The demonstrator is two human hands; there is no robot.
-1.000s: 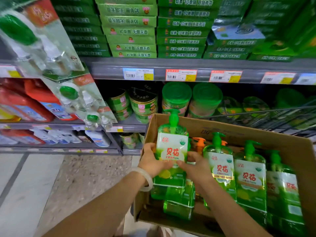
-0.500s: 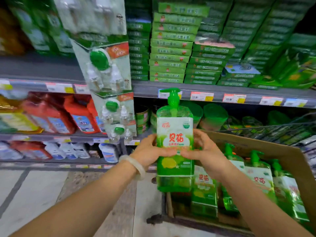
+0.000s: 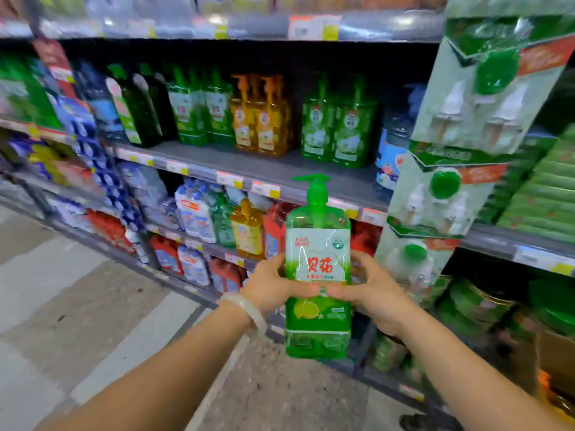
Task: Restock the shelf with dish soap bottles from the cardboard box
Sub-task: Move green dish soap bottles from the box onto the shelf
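Note:
A green dish soap bottle (image 3: 317, 318) with a pump top and a white label hangs upright in front of the shelves. My left hand (image 3: 273, 283) grips its left side and my right hand (image 3: 376, 293) grips its right side, thumbs across the label. On the grey shelf (image 3: 273, 169) above stand green soap bottles (image 3: 337, 129), orange pump bottles (image 3: 263, 119) and more green ones (image 3: 202, 110), with bare shelf in front of them. A corner of the cardboard box (image 3: 557, 359) shows at the far right edge.
A hanging strip of blister-packed green refills (image 3: 460, 169) dangles just right of the bottle. Lower shelves hold blue, white, red and orange bottles (image 3: 211, 225). Green tins (image 3: 479, 303) sit at lower right. Tiled aisle floor (image 3: 93, 306) lies to the left.
The view has swung left from the box to the soap shelves. Both hands have carried the bottle out of the box and leftward, still gripping its sides.

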